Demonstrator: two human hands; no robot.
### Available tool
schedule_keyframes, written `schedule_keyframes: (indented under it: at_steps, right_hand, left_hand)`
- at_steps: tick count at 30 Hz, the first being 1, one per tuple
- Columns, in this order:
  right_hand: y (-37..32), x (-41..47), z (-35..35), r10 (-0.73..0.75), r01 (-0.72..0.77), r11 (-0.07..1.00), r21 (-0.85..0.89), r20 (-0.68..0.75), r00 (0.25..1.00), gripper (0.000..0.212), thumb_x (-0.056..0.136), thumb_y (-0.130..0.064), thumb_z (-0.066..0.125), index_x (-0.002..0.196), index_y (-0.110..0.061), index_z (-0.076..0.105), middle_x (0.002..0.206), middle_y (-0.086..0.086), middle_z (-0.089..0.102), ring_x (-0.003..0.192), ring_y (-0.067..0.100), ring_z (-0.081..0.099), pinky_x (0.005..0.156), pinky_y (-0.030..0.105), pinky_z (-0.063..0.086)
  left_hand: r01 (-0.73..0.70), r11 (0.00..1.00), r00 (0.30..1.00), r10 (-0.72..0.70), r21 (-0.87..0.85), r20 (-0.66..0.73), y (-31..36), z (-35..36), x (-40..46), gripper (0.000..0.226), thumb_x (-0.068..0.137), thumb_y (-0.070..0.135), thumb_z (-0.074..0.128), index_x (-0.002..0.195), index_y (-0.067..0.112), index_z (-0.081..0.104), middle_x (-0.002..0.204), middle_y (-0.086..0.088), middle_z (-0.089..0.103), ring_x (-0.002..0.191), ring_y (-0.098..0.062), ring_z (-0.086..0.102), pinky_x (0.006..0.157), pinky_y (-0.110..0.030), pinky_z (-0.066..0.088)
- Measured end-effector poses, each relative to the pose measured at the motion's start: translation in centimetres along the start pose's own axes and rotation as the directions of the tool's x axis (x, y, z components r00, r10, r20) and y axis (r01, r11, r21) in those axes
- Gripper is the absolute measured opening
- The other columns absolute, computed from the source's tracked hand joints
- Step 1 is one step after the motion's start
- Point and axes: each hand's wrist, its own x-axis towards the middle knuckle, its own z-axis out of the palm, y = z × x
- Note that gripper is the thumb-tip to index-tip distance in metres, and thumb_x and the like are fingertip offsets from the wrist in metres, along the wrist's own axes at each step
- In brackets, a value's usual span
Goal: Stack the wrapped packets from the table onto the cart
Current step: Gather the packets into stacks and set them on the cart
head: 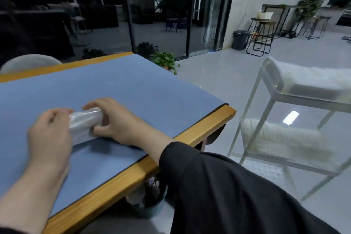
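Wrapped packets in clear shiny film (83, 125) lie lower left on the blue-matted wooden bench (133, 85), left hand (50, 129) and right hand (115, 119) fingers clamped on their ends, seemingly the last for the white two-tier cart (273, 93) holding pale bundles at right

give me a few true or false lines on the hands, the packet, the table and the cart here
1. Both hands hold one wrapped packet on the blue mat. True: the left hand and right hand grip its two ends.
2. The cart stands left of the table. False: it stands to the right of the table.
3. The cart's shelves are bare. False: white piles lie on both shelves.
4. A potted plant sits on the floor beyond the table. True.
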Motion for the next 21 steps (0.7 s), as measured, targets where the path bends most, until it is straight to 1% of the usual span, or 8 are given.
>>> schedule_keyframes:
  at_steps: [1,2,3,7,12,16,19,21]
  right_hand:
    - [0.2,-0.3,-0.1,0.019,-0.019,1.0,-0.001,0.004,1.0,0.052,0.085,-0.008,0.072,0.133,-0.016,0.055,0.132,0.005,0.051,0.117,0.02,0.051,0.102,0.04,0.045]
    - [0.0,-0.2,0.2,0.034,-0.034,0.999,0.012,0.005,0.999,0.053,0.086,-0.01,0.072,0.135,-0.019,0.054,0.133,0.003,0.05,0.116,0.019,0.052,0.102,0.041,0.046]
    - [0.2,-0.4,-0.1,0.056,-0.056,0.998,0.005,0.0,0.998,0.055,0.086,-0.011,0.072,0.136,-0.021,0.052,0.135,0.001,0.049,0.116,0.018,0.052,0.102,0.039,0.046]
    - [-0.2,-0.6,0.0,0.074,-0.074,0.997,0.018,0.003,0.997,0.057,0.087,-0.017,0.072,0.138,-0.026,0.048,0.135,-0.005,0.045,0.106,0.012,0.051,0.095,0.031,0.045]
    - [0.1,-0.5,0.1,0.076,-0.076,0.997,0.025,0.0,0.997,0.052,0.086,-0.015,0.071,0.132,-0.029,0.052,0.125,-0.012,0.048,0.093,0.008,0.052,0.087,0.024,0.044]
    - [-0.1,-1.2,-0.9,0.079,-0.077,0.996,0.045,-0.04,0.996,0.048,0.083,-0.011,0.069,0.123,-0.033,0.055,0.121,-0.009,0.053,0.096,0.014,0.059,0.091,0.034,0.051]
    - [-0.3,-3.9,-3.7,0.069,-0.068,0.998,0.016,-0.101,0.992,0.049,0.083,-0.007,0.068,0.125,-0.03,0.055,0.122,-0.004,0.054,0.099,0.017,0.059,0.091,0.034,0.051]
    - [-0.4,-6.5,-5.8,0.093,-0.095,0.996,0.001,-0.161,0.982,0.05,0.084,-0.006,0.067,0.128,-0.027,0.055,0.128,-0.003,0.054,0.106,0.015,0.057,0.096,0.028,0.047]
  left_hand:
    - [-0.072,0.997,0.997,0.071,0.033,0.038,3.8,1.1,-3.7,0.019,0.093,0.031,0.058,0.092,0.018,0.07,0.082,0.005,0.067,0.084,0.005,0.055,0.064,-0.009,0.037]
    - [-0.094,0.991,0.995,0.091,0.093,0.03,5.9,1.0,-5.7,0.017,0.094,0.024,0.054,0.089,0.018,0.069,0.082,0.005,0.064,0.076,-0.004,0.054,0.068,-0.028,0.045]
    - [-0.135,0.984,0.99,0.129,0.116,0.058,6.3,1.2,-6.1,0.017,0.094,0.021,0.053,0.086,0.018,0.068,0.082,0.005,0.063,0.075,-0.01,0.054,0.068,-0.028,0.044]
    - [-0.032,0.992,0.999,0.031,0.126,0.006,6.3,0.0,-4.9,0.02,0.095,0.022,0.054,0.079,0.025,0.065,0.083,0.008,0.064,0.075,-0.01,0.056,0.069,-0.027,0.044]
    - [-0.006,0.993,1.0,0.005,0.117,0.013,6.8,0.0,-5.2,0.018,0.1,0.018,0.054,0.087,0.021,0.067,0.087,0.009,0.064,0.076,-0.006,0.056,0.064,-0.015,0.044]
    - [-0.005,0.997,1.0,0.003,0.082,0.018,7.7,0.6,-5.9,0.02,0.104,0.029,0.051,0.1,0.02,0.068,0.093,0.007,0.065,0.086,-0.012,0.058,0.076,-0.029,0.047]
    - [-0.005,0.999,0.999,0.004,0.043,0.032,8.7,3.4,-7.8,0.019,0.102,0.028,0.051,0.092,0.027,0.068,0.092,0.008,0.065,0.087,-0.014,0.058,0.078,-0.032,0.048]
    - [0.008,1.0,0.998,-0.009,0.016,0.068,9.3,6.0,-9.7,0.021,0.1,0.026,0.051,0.086,0.029,0.067,0.093,0.009,0.065,0.09,-0.017,0.058,0.077,-0.033,0.047]
